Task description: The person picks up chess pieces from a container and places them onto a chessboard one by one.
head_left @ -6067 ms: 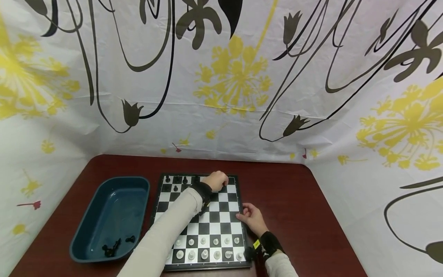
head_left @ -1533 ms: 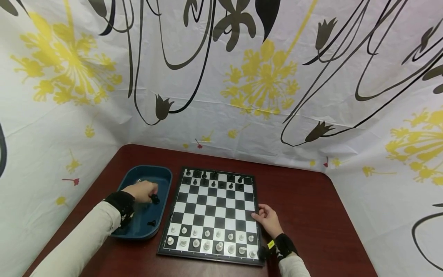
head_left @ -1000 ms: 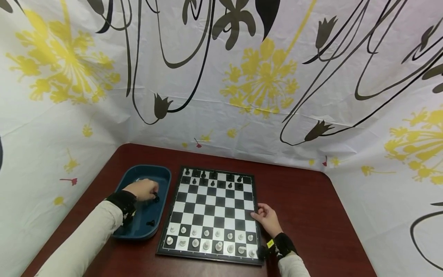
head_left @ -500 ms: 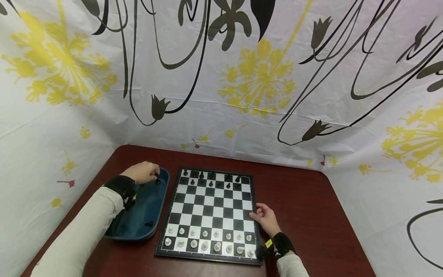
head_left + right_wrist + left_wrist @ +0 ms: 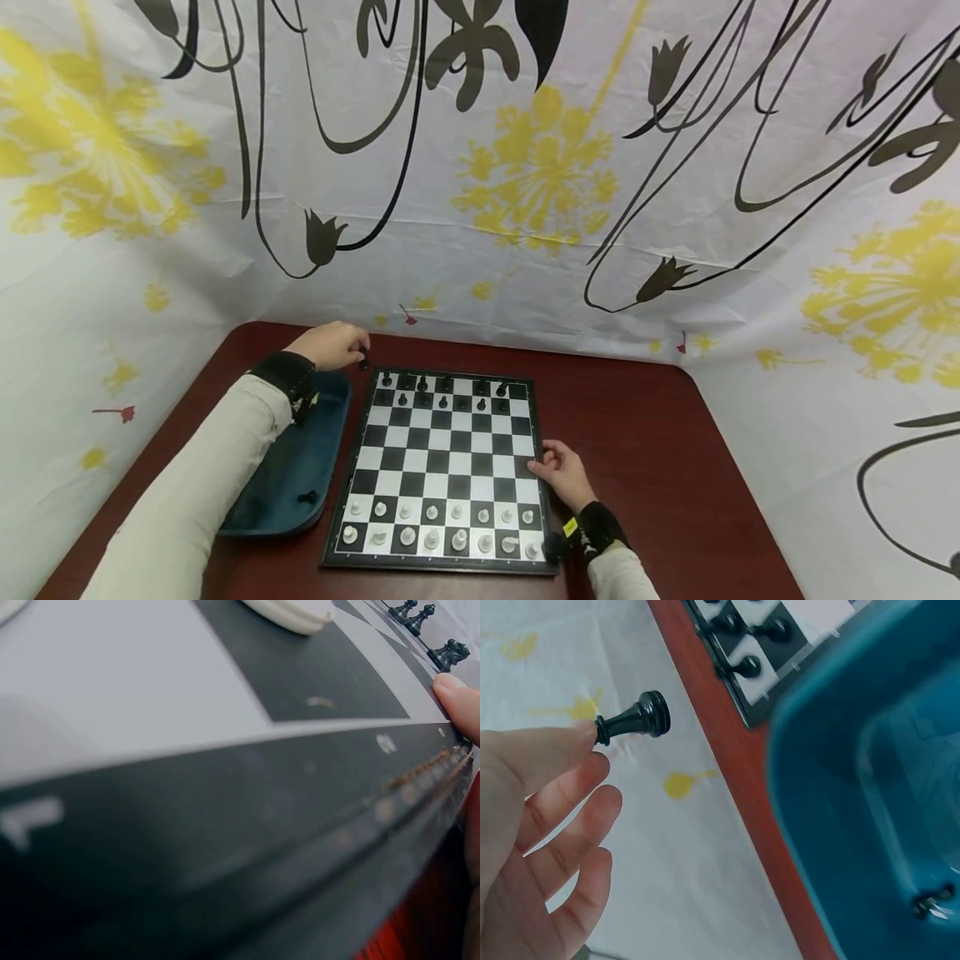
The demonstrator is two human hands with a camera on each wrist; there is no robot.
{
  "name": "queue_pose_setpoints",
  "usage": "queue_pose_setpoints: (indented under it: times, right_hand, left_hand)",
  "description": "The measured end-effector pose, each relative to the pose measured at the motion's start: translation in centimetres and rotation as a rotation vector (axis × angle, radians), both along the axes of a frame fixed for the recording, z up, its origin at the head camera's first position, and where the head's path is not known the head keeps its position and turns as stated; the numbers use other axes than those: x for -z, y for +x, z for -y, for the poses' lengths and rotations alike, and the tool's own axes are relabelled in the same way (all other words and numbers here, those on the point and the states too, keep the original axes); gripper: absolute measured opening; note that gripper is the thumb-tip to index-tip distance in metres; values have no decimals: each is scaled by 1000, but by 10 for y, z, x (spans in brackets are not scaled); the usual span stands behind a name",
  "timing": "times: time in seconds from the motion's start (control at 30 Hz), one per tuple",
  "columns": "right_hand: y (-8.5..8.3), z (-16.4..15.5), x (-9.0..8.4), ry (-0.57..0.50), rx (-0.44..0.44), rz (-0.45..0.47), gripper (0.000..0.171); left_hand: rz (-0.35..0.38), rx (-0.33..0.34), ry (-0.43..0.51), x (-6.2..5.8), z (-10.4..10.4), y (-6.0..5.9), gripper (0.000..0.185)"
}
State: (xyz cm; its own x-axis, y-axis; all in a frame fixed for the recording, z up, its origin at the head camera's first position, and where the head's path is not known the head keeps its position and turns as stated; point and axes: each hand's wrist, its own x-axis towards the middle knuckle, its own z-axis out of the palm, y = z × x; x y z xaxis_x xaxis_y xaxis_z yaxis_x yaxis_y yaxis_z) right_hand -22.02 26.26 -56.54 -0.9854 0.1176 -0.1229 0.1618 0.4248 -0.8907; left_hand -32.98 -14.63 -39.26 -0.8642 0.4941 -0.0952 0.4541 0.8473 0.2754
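Observation:
My left hand [image 5: 333, 346] is raised over the far end of the blue tray [image 5: 318, 446], pinching a black chess piece [image 5: 634, 720] between thumb and fingertips. Its round base points away from the hand; its top is hidden in the grip. The chessboard [image 5: 447, 439] lies flat, with two rows of white pieces [image 5: 459, 540] along its near side and several black pieces [image 5: 443, 402] at the far side. On the board's right edge, my right hand [image 5: 564, 475] holds on, with the thumb [image 5: 459, 701] on top and the other fingers beside the edge.
One black piece [image 5: 307, 497] lies on its side at the near end of the tray. The tray stands left of the board on the dark red table [image 5: 645, 483]. A patterned white cloth [image 5: 420, 283] rises behind and beside the table.
The left hand has placed a piece at the board's far side, gone to the tray, picked up another black piece and lifted it toward the far end. The right hand stays at the board's edge.

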Motion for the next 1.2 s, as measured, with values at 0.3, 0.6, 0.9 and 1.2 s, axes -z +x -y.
queue_pose_setpoints:
  times: [0.3,0.6,0.9,1.2]
  right_hand:
    - [-3,-1,7,6,-3,-8,44]
    - [-3,0,5,-25,-9,1,46]
    - [-6,-3,4,-24,6,0,44]
    - [-5,-4,1,-81,-8,-7,46]
  left_hand:
    - [-9,51,-20,10,-58,-22,23]
    - [-55,173,-55,17,-108,-38,19]
    - [-32,236,-45,39,-149,-46,18]
    - [-58,187,-13,71,-162,-51,14]
